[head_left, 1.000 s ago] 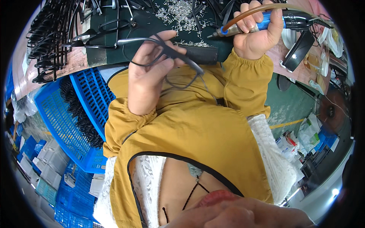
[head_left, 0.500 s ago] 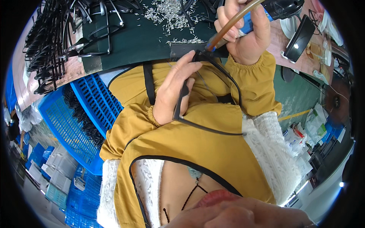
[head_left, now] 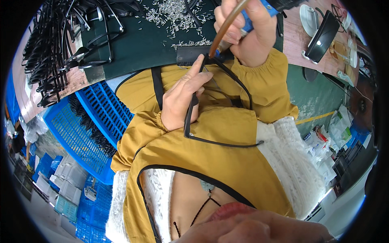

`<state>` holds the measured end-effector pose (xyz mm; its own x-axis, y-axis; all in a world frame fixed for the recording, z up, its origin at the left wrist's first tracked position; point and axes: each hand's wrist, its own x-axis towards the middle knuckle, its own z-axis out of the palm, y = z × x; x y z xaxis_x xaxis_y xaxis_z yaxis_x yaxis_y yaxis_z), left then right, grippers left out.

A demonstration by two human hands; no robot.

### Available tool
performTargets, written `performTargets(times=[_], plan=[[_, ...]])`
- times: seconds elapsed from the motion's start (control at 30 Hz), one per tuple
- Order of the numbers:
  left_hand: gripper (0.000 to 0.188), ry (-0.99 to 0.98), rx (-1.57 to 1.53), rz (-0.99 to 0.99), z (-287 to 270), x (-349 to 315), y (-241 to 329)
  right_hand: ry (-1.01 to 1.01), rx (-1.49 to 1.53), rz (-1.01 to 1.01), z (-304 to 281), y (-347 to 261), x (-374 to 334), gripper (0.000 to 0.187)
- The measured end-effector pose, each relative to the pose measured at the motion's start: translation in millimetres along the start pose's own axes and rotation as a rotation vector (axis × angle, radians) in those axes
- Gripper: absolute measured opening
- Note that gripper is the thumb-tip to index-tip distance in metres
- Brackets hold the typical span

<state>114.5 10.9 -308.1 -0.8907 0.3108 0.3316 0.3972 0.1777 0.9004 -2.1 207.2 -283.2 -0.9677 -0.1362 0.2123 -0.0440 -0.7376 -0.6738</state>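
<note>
My left hand (head_left: pixel 182 95) is closed around a black eyeglass frame (head_left: pixel 225 141), pinching it near its hinge end. One temple arm of the frame stretches across my yellow apron toward the right; another bends away below my right wrist. In my right hand (head_left: pixel 255 42) is a blue-bodied powered screwdriver (head_left: pixel 248 23), tilted with its tip down at the frame. A brown tube (head_left: pixel 229 28) runs alongside the tool to that same spot. My fingers and the tube hide the exact contact point. Just behind the fingertips sits a dark metal block (head_left: pixel 190 55) at the table edge.
Small silver screws (head_left: pixel 172 16) lie heaped on the dark green mat (head_left: pixel 133 46). Black eyeglass frames (head_left: pixel 48 56) are piled at the left. Blue baskets (head_left: pixel 77 125) holding dark parts stand below them. A phone (head_left: pixel 323 38) leans on a stand at the right.
The table and both hands appear slightly farther left and up in the view. My left fingers have shifted a little on the eyeglass frame; the screwdriver stays at it.
</note>
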Motion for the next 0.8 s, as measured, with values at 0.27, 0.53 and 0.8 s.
performTargets(times=[0.27,0.53,0.8], plan=[[0.047,-0.02,0.052,0.06,-2.0,3.5,-6.2,-0.021,0.205,0.0,4.9,-17.0,0.3,0.02],[0.03,0.098,0.044,0.141,-19.5,24.2,8.5,0.116,0.053,0.114,-20.9,-69.7,-33.6,0.032],[0.035,0.675,0.814,-0.475,-178.7,-27.1,51.5,0.507,-0.442,-0.295,-106.4,-83.5,-28.1,0.085]])
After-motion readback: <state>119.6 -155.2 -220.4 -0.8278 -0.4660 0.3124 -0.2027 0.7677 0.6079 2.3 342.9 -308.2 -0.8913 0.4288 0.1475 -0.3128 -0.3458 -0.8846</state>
